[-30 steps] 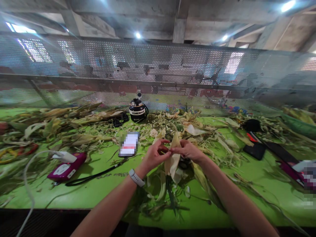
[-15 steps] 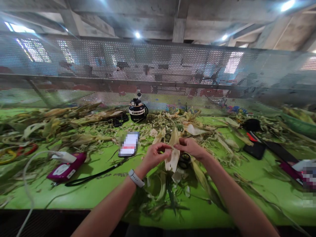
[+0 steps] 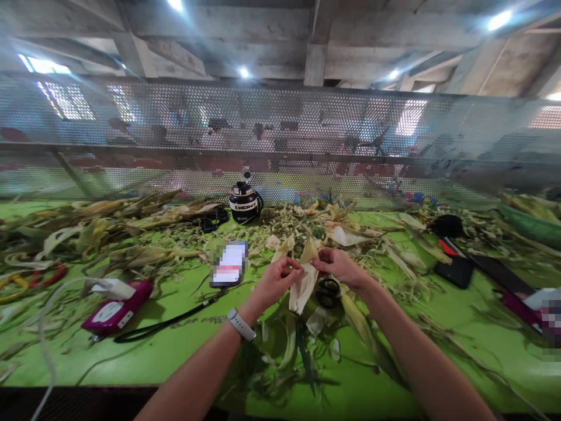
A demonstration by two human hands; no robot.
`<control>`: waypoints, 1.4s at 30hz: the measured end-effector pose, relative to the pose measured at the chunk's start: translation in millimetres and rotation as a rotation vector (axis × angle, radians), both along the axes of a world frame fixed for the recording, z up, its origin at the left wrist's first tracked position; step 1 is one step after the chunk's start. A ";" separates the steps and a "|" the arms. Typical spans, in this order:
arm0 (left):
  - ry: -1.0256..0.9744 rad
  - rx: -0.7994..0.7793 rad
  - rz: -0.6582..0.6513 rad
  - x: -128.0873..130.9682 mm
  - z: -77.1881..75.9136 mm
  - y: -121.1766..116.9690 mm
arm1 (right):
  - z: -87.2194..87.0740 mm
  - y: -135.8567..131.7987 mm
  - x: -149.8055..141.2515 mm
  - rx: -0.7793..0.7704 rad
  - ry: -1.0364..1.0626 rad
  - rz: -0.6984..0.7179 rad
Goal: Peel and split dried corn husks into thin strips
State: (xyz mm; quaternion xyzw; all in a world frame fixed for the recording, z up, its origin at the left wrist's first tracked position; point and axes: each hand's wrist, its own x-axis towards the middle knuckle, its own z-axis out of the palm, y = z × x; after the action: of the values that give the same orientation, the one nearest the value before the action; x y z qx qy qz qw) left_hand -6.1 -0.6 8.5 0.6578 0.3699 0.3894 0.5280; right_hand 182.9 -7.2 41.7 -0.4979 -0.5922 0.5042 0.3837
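Both my hands meet above the middle of a green table [image 3: 144,356]. My left hand [image 3: 275,280], with a white watch on the wrist, pinches the left edge of a pale corn husk [image 3: 302,285]. My right hand [image 3: 338,266] pinches the same husk's upper right edge. The husk hangs down between them, its tip pointing up. Black scissors [image 3: 326,291] lie on the table just under my right hand. Loose husk strips lie below the hands.
A phone [image 3: 228,264] lies left of my hands. A magenta device [image 3: 114,306] with a black strap and white cable sits further left. A black "ENERGY" jug [image 3: 244,202] stands at the back by the perforated metal screen [image 3: 280,134]. Husk piles [image 3: 109,225] cover the left; dark tools [image 3: 458,269] lie right.
My hands have stayed together on the husk, shifting slightly as they work its top edge. The view has tilted a little; nothing else on the table has moved.
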 end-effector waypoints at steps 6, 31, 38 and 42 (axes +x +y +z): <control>0.061 0.144 0.073 -0.3 -2.0 1.3 | -6.7 4.3 4.2 0.005 0.006 0.070; 0.151 0.336 0.092 -1.6 -10.9 -1.0 | -14.9 7.6 6.2 -0.056 -0.041 0.050; -0.054 0.140 0.147 1.2 -10.0 0.8 | -18.0 2.5 -2.4 -0.059 0.025 0.152; -0.151 -0.062 0.080 -0.3 -3.0 1.8 | -17.7 2.7 -0.3 -0.050 0.008 0.089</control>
State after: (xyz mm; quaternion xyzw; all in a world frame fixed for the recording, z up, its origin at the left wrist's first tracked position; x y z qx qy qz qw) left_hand -6.4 1.2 5.5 0.5946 0.3671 0.4470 0.5585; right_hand 182.6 -4.5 24.0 -0.4786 -0.5993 0.5374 0.3505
